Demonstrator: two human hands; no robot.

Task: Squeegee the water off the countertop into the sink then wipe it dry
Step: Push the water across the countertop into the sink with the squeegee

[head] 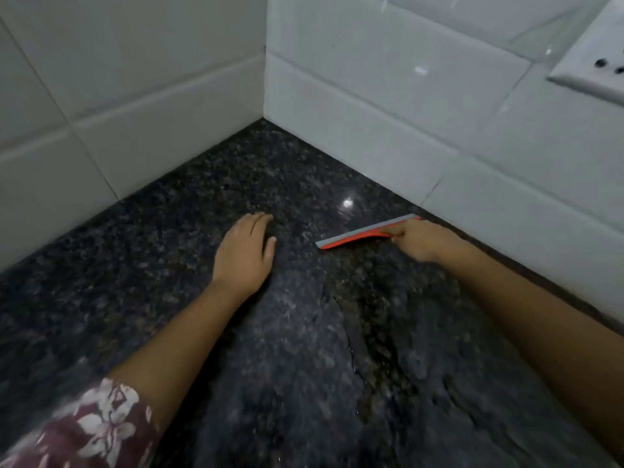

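A dark speckled granite countertop (152, 251) fills the lower view and runs into a tiled corner. My right hand (427, 239) grips an orange squeegee (358, 234) with a grey blade, set on the stone near the right wall. Its blade points left toward my other hand. A film of water (371, 329) with a wavy edge spreads across the stone below the squeegee, toward me. My left hand (244, 253) rests flat on the countertop with straight fingers, left of the squeegee and apart from it. No sink or cloth is in view.
White wall tiles (388, 106) close off the counter at the back left and the right, meeting in a corner. A white electrical socket plate (597, 59) sits on the right wall at the top right. A floral sleeve (91, 430) shows at the bottom left.
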